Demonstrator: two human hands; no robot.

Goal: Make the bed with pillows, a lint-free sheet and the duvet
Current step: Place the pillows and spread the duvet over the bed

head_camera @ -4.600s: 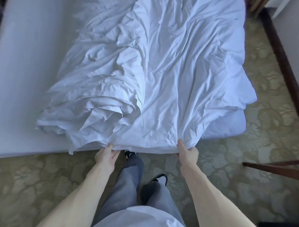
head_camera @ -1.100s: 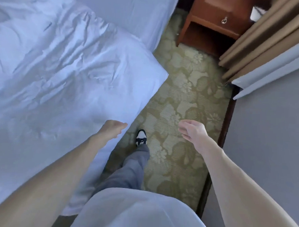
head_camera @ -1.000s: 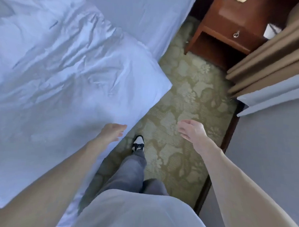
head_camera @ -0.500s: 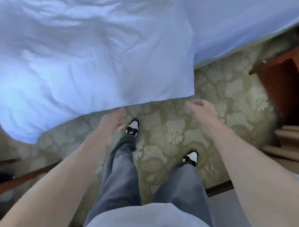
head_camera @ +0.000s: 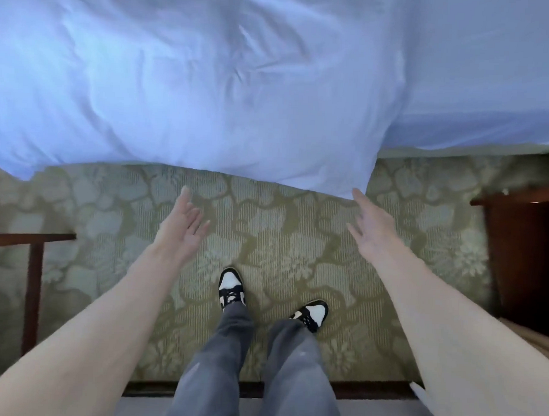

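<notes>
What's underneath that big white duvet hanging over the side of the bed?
The duvet lies on the sheet-covered mattress, which shows bare to its right. Its hanging edge hides the bed's side; below it only patterned carpet shows. Anything else beneath is covered.

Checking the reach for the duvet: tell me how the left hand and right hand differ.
The right hand reaches the hanging corner of the duvet; the left hand is over bare carpet, short of the duvet. The left hand turns its palm inward; the right hand shows its back. Both are open and hold nothing.
</notes>
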